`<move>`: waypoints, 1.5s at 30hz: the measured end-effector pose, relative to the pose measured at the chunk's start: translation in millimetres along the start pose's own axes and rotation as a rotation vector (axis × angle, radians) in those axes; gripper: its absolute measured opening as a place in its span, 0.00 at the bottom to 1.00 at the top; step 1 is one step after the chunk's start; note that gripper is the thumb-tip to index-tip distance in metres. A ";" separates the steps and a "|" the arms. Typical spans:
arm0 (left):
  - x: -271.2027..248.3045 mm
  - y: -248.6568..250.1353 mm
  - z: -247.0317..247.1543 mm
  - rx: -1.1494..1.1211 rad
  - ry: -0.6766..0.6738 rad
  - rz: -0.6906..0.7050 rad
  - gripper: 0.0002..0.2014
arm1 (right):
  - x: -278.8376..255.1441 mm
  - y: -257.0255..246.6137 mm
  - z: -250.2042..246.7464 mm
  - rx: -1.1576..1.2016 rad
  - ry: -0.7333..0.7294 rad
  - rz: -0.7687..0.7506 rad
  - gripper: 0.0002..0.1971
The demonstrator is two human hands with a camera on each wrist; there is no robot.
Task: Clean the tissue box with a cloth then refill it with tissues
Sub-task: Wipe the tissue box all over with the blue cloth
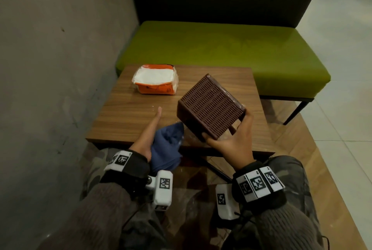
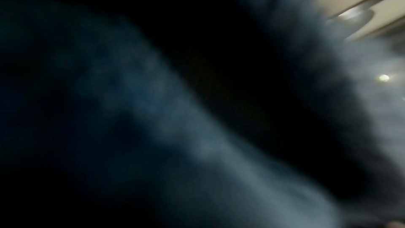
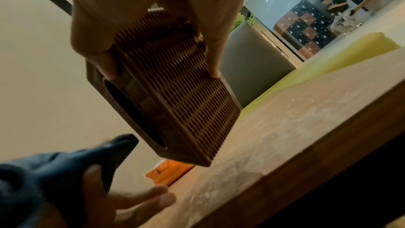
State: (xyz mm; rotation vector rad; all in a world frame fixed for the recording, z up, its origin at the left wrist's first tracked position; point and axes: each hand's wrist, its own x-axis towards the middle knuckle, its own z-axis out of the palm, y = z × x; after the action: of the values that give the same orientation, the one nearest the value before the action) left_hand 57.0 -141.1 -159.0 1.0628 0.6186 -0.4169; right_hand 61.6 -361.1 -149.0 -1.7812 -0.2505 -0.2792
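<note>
My right hand (image 1: 231,137) grips a brown ribbed tissue box (image 1: 211,107) by its near corner, thumb on one side and fingers on the other, tilted above the wooden table (image 1: 124,115). The right wrist view shows the tissue box (image 3: 175,96) with its dark oval opening facing left. My left hand (image 1: 149,133) is at the table's near edge, fingers stretched out, with a blue cloth (image 1: 167,147) held against the palm. That cloth (image 2: 153,110) fills the blurred left wrist view. An orange pack of white tissues (image 1: 155,80) lies at the table's far left.
A green bench (image 1: 221,48) with a dark back stands just beyond the table. A grey wall (image 1: 50,68) runs along the left. My knees are under the table's near edge. Tiled floor lies to the right.
</note>
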 end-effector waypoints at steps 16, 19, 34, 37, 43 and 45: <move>-6.4 -10.9 35.6 -0.132 -0.112 0.296 0.49 | -8.6 -6.6 4.5 -0.160 -0.052 -0.052 0.71; 0.1 -14.1 31.9 -0.042 -0.096 0.394 0.57 | -6.1 -2.5 6.4 -0.108 -0.002 0.035 0.67; 0.7 -16.7 0.3 0.078 -0.129 0.303 0.48 | -7.6 14.9 -9.3 -0.225 -0.038 0.034 0.55; 0.8 -1.4 -0.2 0.062 0.085 0.396 0.33 | -7.1 18.1 -11.2 -0.244 -0.019 0.016 0.55; -2.5 28.1 9.3 0.234 0.702 0.844 0.12 | -5.6 23.6 -13.1 -0.261 -0.013 0.002 0.55; -8.2 32.4 25.5 0.382 0.666 1.048 0.14 | -6.7 26.8 -13.5 -0.292 -0.062 -0.034 0.53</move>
State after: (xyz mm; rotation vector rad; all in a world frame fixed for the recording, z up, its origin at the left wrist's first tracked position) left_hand 76.8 -149.8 -123.0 1.7420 0.4736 0.7950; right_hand 63.0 -380.4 -172.9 -2.0778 -0.2964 -0.2962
